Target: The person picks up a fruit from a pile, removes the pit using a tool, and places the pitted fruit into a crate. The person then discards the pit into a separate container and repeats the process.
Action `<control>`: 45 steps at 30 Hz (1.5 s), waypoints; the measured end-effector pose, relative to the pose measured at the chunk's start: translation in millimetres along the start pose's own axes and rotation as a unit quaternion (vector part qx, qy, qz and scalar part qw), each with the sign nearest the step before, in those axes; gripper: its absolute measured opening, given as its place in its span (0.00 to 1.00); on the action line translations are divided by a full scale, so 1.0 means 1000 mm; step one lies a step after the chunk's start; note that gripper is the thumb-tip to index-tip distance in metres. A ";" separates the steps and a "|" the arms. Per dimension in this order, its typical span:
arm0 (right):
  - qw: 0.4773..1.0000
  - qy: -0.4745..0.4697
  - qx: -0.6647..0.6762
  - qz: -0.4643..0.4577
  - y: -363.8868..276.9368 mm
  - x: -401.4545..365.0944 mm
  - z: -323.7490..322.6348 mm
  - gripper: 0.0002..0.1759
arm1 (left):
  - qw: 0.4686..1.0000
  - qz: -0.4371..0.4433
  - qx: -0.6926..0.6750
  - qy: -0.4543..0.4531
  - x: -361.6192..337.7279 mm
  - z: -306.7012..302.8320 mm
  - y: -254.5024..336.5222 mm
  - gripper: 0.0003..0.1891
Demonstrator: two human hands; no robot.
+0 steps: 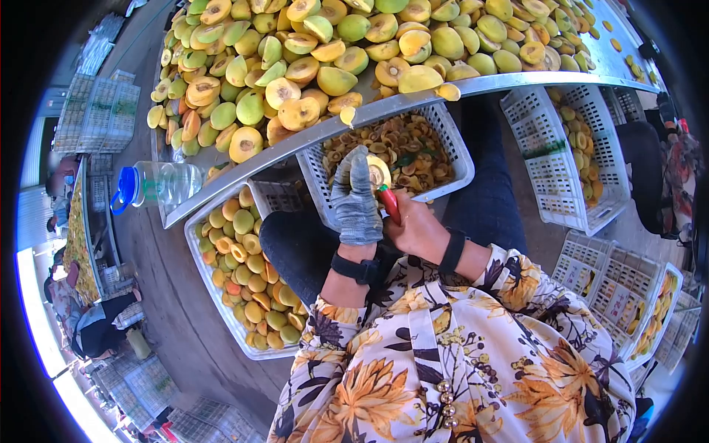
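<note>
My left hand (356,201), in a grey glove, holds a halved yellow fruit (379,171) with its cut face showing. Bare, my right hand (419,227) is wrapped round the red handle of a small tool (389,205), whose tip meets the fruit. Both hands are above my lap, at the near side of a white crate (464,177) that holds brownish fruit scraps (413,151). Beyond them a metal table (255,164) bears a large heap of halved fruit (310,66).
A clear bottle with a blue cap (159,184) lies at the table's left corner. Crates of fruit stand at my left (196,255) and right (543,177). Other people (74,295) are at the far left, by another table; stacked crates (617,292) stand at the lower right.
</note>
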State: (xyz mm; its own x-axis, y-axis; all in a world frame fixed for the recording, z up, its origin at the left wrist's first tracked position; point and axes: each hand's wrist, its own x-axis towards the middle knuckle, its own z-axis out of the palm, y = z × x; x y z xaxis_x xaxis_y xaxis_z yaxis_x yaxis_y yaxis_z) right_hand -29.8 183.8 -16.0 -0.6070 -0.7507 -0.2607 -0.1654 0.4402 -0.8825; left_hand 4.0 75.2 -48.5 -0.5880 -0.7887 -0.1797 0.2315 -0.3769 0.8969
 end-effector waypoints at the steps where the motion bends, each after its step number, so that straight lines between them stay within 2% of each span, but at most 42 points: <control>1: 1.000 -0.022 0.008 0.008 -0.003 0.000 0.000 0.13 | 1.000 0.000 0.001 0.000 0.002 -0.001 0.004 0.15; 3: 0.999 -0.034 0.001 -0.009 0.002 0.002 0.003 0.16 | 0.991 -0.121 -0.059 0.010 0.008 -0.006 0.016 0.12; 4: 0.999 -0.046 -0.006 -0.024 0.005 0.001 0.005 0.18 | 0.987 -0.137 -0.077 -0.027 0.012 -0.011 0.020 0.12; 5: 0.999 -0.048 -0.005 -0.025 0.008 0.001 0.007 0.18 | 0.988 -0.135 -0.076 -0.024 0.018 -0.017 0.023 0.12; 7: 0.996 -0.035 -0.042 -0.075 0.012 0.001 0.010 0.18 | 0.955 -0.246 -0.065 -0.153 0.026 -0.029 0.030 0.16; 8: 0.996 -0.036 -0.041 -0.077 0.012 0.001 0.008 0.18 | 0.948 -0.275 -0.027 -0.158 0.029 -0.031 0.033 0.16; 9: 0.996 -0.052 -0.028 -0.068 0.011 0.002 0.005 0.17 | 0.948 -0.275 -0.027 -0.157 0.028 -0.030 0.034 0.16; 11: 0.996 -0.069 -0.015 -0.060 0.007 0.003 0.001 0.16 | 0.975 -0.160 -0.059 -0.143 0.022 -0.023 0.035 0.16; 12: 0.995 -0.083 0.014 -0.052 0.004 0.003 0.000 0.15 | 0.973 -0.142 -0.117 -0.137 0.014 -0.022 0.038 0.15; 13: 0.993 -0.096 0.043 -0.045 0.001 0.004 0.000 0.14 | 0.974 -0.141 -0.115 -0.137 0.009 -0.019 0.036 0.15; 15: 0.993 -0.093 0.049 -0.044 -0.005 0.003 0.000 0.13 | 0.995 -0.044 -0.071 -0.049 0.001 -0.018 0.029 0.14; 16: 0.993 -0.091 0.053 -0.044 -0.006 0.001 0.001 0.13 | 0.991 -0.097 -0.082 -0.043 0.003 -0.022 0.028 0.14; 17: 0.993 -0.095 0.053 -0.044 -0.004 0.000 0.003 0.13 | 0.991 -0.096 -0.083 -0.040 0.005 -0.025 0.027 0.14; 19: 0.994 -0.087 0.008 -0.065 -0.006 -0.001 0.004 0.13 | 0.974 -0.189 -0.117 -0.046 0.011 -0.029 0.026 0.14; 20: 0.994 -0.088 0.008 -0.066 -0.012 -0.002 0.001 0.13 | 0.974 -0.187 -0.113 -0.052 0.015 -0.033 0.022 0.13; 21: 0.981 -0.162 0.093 0.043 -0.018 -0.004 -0.006 0.11 | 0.975 -0.187 -0.113 -0.050 0.015 -0.035 0.019 0.13; 22: 0.945 -0.231 0.175 0.151 -0.025 -0.006 -0.009 0.10 | 0.983 -0.162 -0.074 -0.050 0.015 -0.034 0.019 0.12; 26: 0.939 -0.232 0.208 0.141 -0.021 -0.006 -0.007 0.08 | 0.994 -0.098 -0.012 -0.047 0.013 -0.030 0.016 0.11; 28: 0.980 -0.178 0.049 0.079 -0.022 -0.004 -0.005 0.08 | 0.996 -0.082 0.002 -0.044 0.014 -0.033 0.018 0.11; 29: 0.979 -0.179 0.052 0.079 -0.025 -0.005 -0.006 0.08 | 0.990 -0.114 -0.039 -0.079 0.017 -0.036 0.020 0.12; 30: 0.965 -0.207 0.107 0.116 -0.030 -0.006 -0.009 0.08 | 0.979 -0.147 -0.080 -0.113 0.019 -0.037 0.022 0.12; 31: 0.947 -0.234 0.161 0.151 -0.034 -0.005 -0.011 0.08 | 0.980 -0.146 -0.078 -0.114 0.018 -0.037 0.024 0.12; 32: 0.947 -0.234 0.164 0.148 -0.033 -0.003 -0.011 0.08 | 0.982 -0.149 -0.066 -0.094 0.016 -0.036 0.026 0.12; 33: 0.919 -0.265 0.227 0.183 -0.031 -0.001 -0.012 0.09 | 0.984 -0.154 -0.054 -0.073 0.015 -0.035 0.028 0.12; 34: 0.885 -0.294 0.289 0.216 -0.030 0.000 -0.012 0.09 | 0.993 -0.097 -0.010 -0.064 0.015 -0.031 0.030 0.13; 35: 0.884 -0.293 0.292 0.217 -0.031 0.000 -0.011 0.09 | 0.993 -0.100 -0.007 -0.064 0.012 -0.027 0.031 0.13; 37: 0.926 -0.272 0.201 0.167 -0.034 0.001 -0.013 0.09 | 0.998 -0.055 -0.006 -0.006 0.008 -0.018 0.038 0.12; 38: 0.926 -0.272 0.202 0.166 -0.034 0.002 -0.012 0.09 | 0.998 -0.055 -0.004 -0.006 0.010 -0.021 0.038 0.12; 40: 0.945 -0.260 0.148 0.130 -0.033 0.002 -0.011 0.10 | 0.973 -0.196 -0.106 -0.061 0.017 -0.030 0.036 0.10; 41: 0.945 -0.260 0.148 0.131 -0.034 0.002 -0.011 0.10 | 0.973 -0.197 -0.105 -0.060 0.018 -0.034 0.036 0.10; 43: 0.897 -0.297 0.254 0.206 -0.040 0.002 -0.013 0.09 | 0.969 -0.208 -0.090 -0.103 0.022 -0.037 0.036 0.12; 44: 0.897 -0.297 0.255 0.207 -0.039 0.003 -0.013 0.09 | 0.981 -0.159 -0.063 -0.090 0.020 -0.036 0.034 0.12; 45: 0.878 -0.307 0.285 0.231 -0.038 0.005 -0.013 0.09 | 0.981 -0.160 -0.062 -0.089 0.018 -0.034 0.031 0.12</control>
State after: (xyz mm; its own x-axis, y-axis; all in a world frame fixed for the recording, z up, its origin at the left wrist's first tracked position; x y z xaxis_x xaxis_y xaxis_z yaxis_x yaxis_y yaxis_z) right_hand -36.6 169.7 21.5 0.0560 -0.7575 -0.6504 0.5102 0.5817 -0.6335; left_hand 27.1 32.6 -37.2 -0.7699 -0.5269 -0.3601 0.0995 -0.6564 0.7478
